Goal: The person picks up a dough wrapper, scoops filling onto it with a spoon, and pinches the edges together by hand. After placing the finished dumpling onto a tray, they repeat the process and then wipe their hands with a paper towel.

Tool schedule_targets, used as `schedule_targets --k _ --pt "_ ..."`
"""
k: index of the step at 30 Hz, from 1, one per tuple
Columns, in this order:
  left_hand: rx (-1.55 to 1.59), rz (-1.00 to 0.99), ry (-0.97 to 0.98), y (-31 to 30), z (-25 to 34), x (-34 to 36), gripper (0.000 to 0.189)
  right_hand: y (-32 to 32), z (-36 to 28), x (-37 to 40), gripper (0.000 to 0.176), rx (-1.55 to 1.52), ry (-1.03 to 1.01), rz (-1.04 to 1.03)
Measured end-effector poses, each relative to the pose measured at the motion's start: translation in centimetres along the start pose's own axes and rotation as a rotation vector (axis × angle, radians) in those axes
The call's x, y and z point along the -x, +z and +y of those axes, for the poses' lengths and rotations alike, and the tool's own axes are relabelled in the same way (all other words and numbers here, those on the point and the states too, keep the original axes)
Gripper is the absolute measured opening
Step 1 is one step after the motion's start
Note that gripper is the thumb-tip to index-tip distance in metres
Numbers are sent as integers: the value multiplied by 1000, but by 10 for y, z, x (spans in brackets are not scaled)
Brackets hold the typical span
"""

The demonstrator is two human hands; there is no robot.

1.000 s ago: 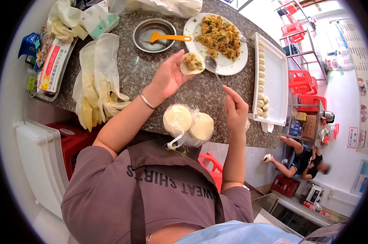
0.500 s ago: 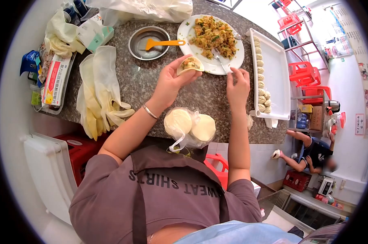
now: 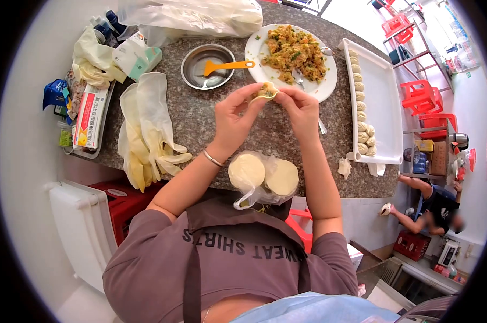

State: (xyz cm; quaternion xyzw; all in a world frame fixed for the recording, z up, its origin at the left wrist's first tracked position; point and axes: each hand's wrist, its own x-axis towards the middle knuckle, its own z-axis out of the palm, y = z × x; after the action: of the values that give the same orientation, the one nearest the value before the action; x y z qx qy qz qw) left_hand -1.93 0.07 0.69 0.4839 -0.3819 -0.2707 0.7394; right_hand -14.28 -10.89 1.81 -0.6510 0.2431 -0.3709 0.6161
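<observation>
A round wrapper with filling (image 3: 266, 92) is held up between both hands, just below the plate. My left hand (image 3: 237, 114) grips its left side, with a bracelet on the wrist. The fingers of my right hand (image 3: 299, 112) pinch its right edge. The white plate (image 3: 252, 47) carries a heap of chopped filling (image 3: 294, 53), with a spoon (image 3: 302, 81) resting on it. Two stacks of round wrappers (image 3: 247, 170) lie in a plastic bag near the table's front edge. A row of pleated dumplings (image 3: 360, 97) lines the left side of a white tray (image 3: 386, 107).
A metal bowl (image 3: 189, 70) holds an orange scraper (image 3: 227, 65). Gloves (image 3: 149, 126) lie on the left, beside a basket with boxes (image 3: 90, 118). A plastic bag (image 3: 200, 19) is at the back. A seated person (image 3: 437, 207) is at the far right, near red stools (image 3: 418, 97).
My right hand has moved from the spoon handle to the wrapper's right edge. The wrapper is now folded up more between both hands. The view has shifted slightly.
</observation>
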Motion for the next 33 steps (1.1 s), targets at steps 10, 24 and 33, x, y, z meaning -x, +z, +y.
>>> schedule_targets --k 10,24,33 --pt "-70 -91 106 4 -1 0 20 -1 -15 8 14 -146 67 2" --pt "-151 -54 100 5 -1 1 17 -3 -18 11 10 336 -193 56" --pt "-108 -86 29 6 2 3 16 -7 -19 9 10 337 -230 -16"
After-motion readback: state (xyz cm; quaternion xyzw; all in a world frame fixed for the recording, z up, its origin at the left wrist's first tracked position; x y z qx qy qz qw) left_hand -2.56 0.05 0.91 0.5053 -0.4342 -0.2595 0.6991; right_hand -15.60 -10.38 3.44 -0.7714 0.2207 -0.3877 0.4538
